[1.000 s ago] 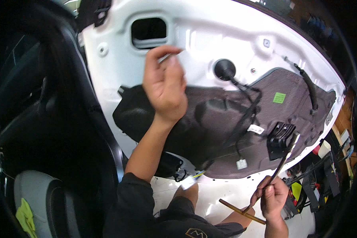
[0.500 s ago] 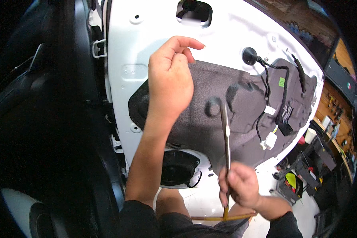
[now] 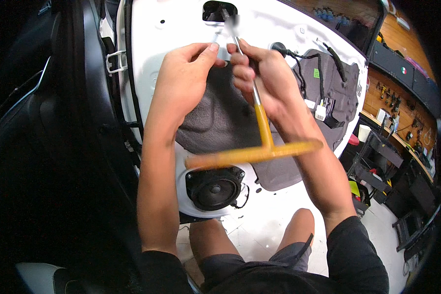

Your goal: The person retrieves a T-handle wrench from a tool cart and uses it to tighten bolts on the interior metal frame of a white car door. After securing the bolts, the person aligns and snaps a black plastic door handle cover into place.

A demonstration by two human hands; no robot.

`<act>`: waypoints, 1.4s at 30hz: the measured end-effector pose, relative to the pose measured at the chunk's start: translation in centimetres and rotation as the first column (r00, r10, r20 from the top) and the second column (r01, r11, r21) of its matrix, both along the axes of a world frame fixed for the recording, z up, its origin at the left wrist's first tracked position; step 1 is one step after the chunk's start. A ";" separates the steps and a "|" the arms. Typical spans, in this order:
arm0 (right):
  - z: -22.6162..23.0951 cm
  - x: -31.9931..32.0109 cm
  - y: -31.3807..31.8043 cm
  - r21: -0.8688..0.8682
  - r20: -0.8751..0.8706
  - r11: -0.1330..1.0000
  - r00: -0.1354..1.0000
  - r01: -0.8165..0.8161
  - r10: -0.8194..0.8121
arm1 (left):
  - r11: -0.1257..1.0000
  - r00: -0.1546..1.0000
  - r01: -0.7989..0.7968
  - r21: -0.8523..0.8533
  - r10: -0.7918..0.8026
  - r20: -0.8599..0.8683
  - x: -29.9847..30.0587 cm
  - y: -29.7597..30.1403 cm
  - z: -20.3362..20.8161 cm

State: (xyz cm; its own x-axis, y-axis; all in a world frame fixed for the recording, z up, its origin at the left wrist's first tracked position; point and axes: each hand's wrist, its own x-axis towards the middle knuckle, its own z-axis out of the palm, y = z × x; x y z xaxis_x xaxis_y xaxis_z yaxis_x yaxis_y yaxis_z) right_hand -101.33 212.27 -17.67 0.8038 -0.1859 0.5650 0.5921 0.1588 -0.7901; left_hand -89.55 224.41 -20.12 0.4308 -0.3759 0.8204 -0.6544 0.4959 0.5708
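White door (image 3: 181, 27) behind, R fingers (image 3: 242, 73) grip T-handle tool (image 3: 263, 125), tip (image 3: 232, 21) blurred

A big white car door (image 3: 176, 27) is right behind the fingers (image 3: 242, 73) of both hands, and a soft dark sheet (image 3: 210, 120) lies flat on it, starting just under the fingers. A round black speaker (image 3: 214, 190) sits on the door well below the fingers. To the right of the fingers, the door has a round black cap (image 3: 279, 48) with black wires (image 3: 321, 78) hanging down to a white plug (image 3: 320, 113).
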 end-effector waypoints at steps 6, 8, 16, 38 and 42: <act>2.6 3.6 -0.4 0.069 0.045 0.994 0.995 0.088 -0.092 | 0.997 0.990 -0.025 -0.076 0.036 0.139 0.4 -0.4 0.2; 2.7 3.8 -0.5 0.050 0.034 0.984 0.984 0.171 -0.173 | 0.997 0.989 -0.050 -0.064 0.058 0.136 0.7 -0.5 0.1; 3.6 3.0 -2.1 0.028 -0.001 0.992 0.993 0.121 -0.121 | 0.991 0.953 -0.089 -0.102 0.114 0.281 0.8 -0.6 -0.2; 4.7 3.5 -2.6 0.274 0.088 0.931 0.970 -0.240 0.225 | 0.772 0.274 -0.053 -0.633 0.621 0.734 -1.4 -0.9 4.0; 4.5 3.8 -5.9 0.086 0.095 0.973 0.974 -0.214 0.205 | 0.790 0.298 -0.064 -0.610 0.599 0.744 -2.1 -2.5 3.8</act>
State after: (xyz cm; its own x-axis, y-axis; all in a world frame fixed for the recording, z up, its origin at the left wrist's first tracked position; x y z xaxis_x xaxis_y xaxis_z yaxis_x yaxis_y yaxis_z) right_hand -97.58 206.32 -13.19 0.7804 -0.0747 0.6207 0.6019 0.3587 -0.7135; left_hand -91.63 221.93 -16.28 -0.6287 0.0709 0.7744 -0.7707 0.0764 -0.6327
